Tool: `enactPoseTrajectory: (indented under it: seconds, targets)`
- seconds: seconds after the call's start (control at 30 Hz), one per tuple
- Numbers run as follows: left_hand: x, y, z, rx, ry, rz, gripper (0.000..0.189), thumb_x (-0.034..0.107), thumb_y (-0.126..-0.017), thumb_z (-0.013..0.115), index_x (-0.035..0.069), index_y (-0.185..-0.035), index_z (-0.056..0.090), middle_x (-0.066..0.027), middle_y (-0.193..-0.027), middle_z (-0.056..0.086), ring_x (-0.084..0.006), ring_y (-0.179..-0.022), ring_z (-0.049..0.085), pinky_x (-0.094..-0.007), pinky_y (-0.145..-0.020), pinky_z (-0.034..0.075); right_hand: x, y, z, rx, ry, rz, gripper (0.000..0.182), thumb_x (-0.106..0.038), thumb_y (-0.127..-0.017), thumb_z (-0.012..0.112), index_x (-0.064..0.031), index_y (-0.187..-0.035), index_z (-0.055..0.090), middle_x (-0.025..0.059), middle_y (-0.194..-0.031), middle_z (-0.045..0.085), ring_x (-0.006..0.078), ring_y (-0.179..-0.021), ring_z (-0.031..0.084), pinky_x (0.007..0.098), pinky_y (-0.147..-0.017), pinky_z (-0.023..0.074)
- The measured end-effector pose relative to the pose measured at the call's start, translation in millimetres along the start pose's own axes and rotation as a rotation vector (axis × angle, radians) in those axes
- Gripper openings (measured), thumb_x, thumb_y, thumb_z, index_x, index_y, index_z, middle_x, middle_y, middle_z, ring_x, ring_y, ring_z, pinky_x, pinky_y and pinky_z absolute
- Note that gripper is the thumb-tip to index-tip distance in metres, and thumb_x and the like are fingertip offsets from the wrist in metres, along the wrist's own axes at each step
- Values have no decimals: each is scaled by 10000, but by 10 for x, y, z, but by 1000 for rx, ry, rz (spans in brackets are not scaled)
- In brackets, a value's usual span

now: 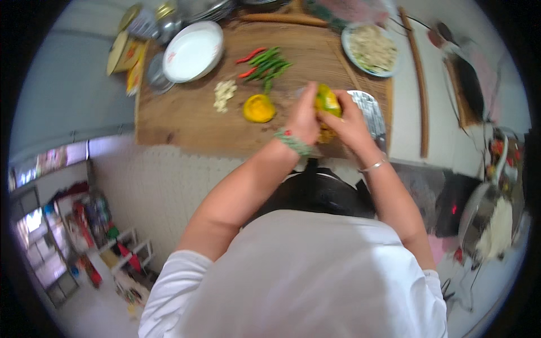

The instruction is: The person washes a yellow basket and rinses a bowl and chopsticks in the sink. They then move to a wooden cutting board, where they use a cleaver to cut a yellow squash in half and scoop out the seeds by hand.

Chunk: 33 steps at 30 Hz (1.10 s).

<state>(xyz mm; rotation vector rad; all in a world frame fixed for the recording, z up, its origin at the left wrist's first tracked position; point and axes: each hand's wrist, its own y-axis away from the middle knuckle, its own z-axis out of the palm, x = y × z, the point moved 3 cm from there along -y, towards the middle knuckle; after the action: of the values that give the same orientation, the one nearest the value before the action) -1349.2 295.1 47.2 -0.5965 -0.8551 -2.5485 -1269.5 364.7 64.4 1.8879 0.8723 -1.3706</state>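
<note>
Between my two hands is a yellow-and-green piece of squash [327, 100], blurred by motion. My left hand [305, 113] presses on its left side, and my right hand [351, 122] grips it from the right with the thumb across the front. Orange-yellow scraps [325, 135] lie on the wooden board below it. To the left sits a hollowed yellow squash half [258, 108], its cavity facing up. A broad metal blade, apparently a cleaver [368, 110], rests just right of my right hand. Further off are green chillies [270, 65], red chillies [251, 55] and pale garlic pieces [224, 94].
A white enamel basin [194, 50] and a clear bowl [159, 74] stand at the far left. A plate of pale sliced food [372, 48] is at the far right. A rolling pin [285, 19] lies along the back; a long wooden stick [416, 84] lies right of the board.
</note>
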Motion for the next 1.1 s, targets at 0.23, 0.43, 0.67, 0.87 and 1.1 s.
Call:
enactPoseTrajectory:
  seconds: [0.23,0.43,0.67,0.87,1.1]
  targets:
    - [-119,-10,-218,65,104,-316,313,403,-911,445,106,-962,528,-58,-905,577,-175,-852,568,-345,-771,465,-272,180,60,-97,436,-383,420,-36,-668,650,-1,-1044,467,191,-1008,522,373,-962,503,397,-849,416]
    - [-170,36,-224,29,14,-158,194,279,-863,505,92,-909,530,-40,-840,565,-152,-785,558,-300,-698,455,-308,167,102,-151,560,-327,468,-30,-644,670,-1,-1047,434,202,-1024,501,397,-956,479,423,-840,405]
    - [-174,66,-282,84,-130,-18,203,247,-843,488,55,-878,544,-56,-835,559,-150,-772,552,-298,-677,448,-302,103,151,-205,559,-218,461,-82,-620,697,11,-1016,482,207,-978,531,388,-919,507,417,-808,426]
    - [-80,80,-318,113,-246,8,267,233,-827,465,-9,-869,569,-78,-822,579,-156,-727,557,-298,-643,447,-302,23,178,-249,476,-168,466,-138,-607,728,12,-1000,528,196,-912,585,360,-840,568,385,-741,470]
    - [42,206,-316,103,-367,66,257,204,-829,447,-22,-804,566,-75,-744,581,-152,-646,556,-276,-575,449,-306,24,226,-392,318,32,436,-148,-614,729,15,-980,556,168,-841,602,261,-753,590,328,-690,477]
